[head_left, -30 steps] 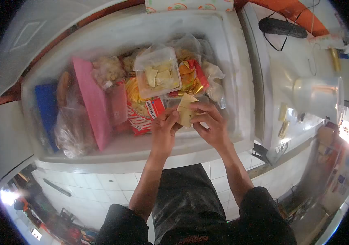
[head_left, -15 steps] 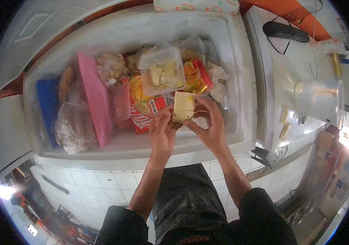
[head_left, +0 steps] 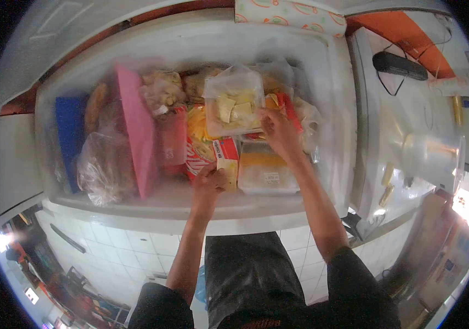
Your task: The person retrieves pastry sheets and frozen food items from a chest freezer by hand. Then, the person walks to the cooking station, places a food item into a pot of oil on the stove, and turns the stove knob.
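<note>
Just below centre, the left hand (head_left: pixel 211 180) curls over a red-labelled packet (head_left: pixel 225 149), and at upper centre the right hand (head_left: pixel 278 129) (I cannot tell what either grips) meets a clear tub (head_left: pixel 234 85) of pale squares (head_left: pixel 240 112).

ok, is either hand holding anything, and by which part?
Cannot tell for either. The right hand is at the right edge of the clear plastic container, grip unclear; the left hand is curled beside the red-and-pale-yellow packet, grip unclear too.
</note>
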The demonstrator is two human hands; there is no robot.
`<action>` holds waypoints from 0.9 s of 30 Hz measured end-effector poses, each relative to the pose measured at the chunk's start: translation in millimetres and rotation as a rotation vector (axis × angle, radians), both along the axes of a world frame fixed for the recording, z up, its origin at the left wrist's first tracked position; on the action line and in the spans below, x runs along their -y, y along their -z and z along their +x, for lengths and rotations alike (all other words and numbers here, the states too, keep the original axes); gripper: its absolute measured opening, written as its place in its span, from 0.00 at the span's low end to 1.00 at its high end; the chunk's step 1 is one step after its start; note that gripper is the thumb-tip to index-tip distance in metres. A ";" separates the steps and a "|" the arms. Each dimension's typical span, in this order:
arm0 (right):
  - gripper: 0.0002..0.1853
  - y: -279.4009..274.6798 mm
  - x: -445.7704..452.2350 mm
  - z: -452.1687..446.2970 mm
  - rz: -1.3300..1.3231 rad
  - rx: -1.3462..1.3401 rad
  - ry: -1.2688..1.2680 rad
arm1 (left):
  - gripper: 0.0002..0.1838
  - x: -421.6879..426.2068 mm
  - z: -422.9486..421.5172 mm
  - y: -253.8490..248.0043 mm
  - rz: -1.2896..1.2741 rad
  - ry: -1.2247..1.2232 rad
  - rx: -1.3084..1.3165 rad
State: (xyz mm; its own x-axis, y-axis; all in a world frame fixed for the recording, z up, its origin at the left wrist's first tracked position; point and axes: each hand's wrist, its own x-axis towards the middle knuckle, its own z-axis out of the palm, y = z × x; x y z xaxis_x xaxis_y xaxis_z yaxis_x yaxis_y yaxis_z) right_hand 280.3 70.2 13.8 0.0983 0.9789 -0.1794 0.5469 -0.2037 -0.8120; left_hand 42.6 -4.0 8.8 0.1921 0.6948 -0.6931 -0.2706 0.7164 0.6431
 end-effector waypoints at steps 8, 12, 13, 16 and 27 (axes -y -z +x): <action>0.21 85.7 -95.8 -55.9 -0.026 0.570 -0.268 | 0.21 -27.1 -30.6 12.0 0.499 0.083 -0.375; 0.23 96.5 -90.4 -73.8 -0.103 0.706 -0.276 | 0.22 -52.7 -32.5 12.6 0.161 -0.210 0.219; 0.23 93.3 -89.9 -75.3 -0.103 0.710 -0.281 | 0.22 -60.1 -32.1 11.6 0.161 -0.174 0.119; 0.22 87.2 -85.0 -69.4 -0.197 0.721 -0.296 | 0.23 -74.4 -38.0 30.9 0.157 -0.121 0.012; 0.27 87.5 -85.5 -30.8 0.005 0.586 -0.409 | 0.23 -96.4 -31.4 72.8 0.044 -0.057 0.064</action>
